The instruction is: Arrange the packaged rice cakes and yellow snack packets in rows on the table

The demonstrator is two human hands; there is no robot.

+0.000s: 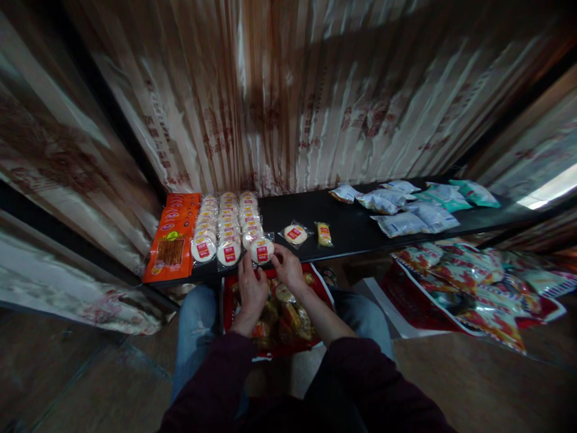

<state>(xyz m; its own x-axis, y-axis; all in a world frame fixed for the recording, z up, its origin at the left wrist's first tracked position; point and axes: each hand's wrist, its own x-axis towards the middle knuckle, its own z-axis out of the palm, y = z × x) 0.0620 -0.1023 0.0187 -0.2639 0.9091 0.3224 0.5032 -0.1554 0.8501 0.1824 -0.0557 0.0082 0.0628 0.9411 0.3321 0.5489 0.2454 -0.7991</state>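
Observation:
Between my two hands is a round white cracker pack (262, 251) with a red label, at the near end of the third row on the black shelf (288, 210). The fingers of my left hand (250, 288) touch its lower left edge. My right hand (289, 269) pinches its right edge. Two more rows of similar packs (229, 252) lie to the left, overlapping one another. A single round pack (296, 233) and a small yellow pack (323, 234) lie to the right. Below my hands, an open red bag (322, 288) holds wrapped snacks.
An orange snack packet (173, 237) lies at the shelf's left end. White and green packets (403, 224) are piled on the right. A red bag of snack packs (478, 282) stands at lower right. Patterned curtains (279, 102) hang behind the shelf.

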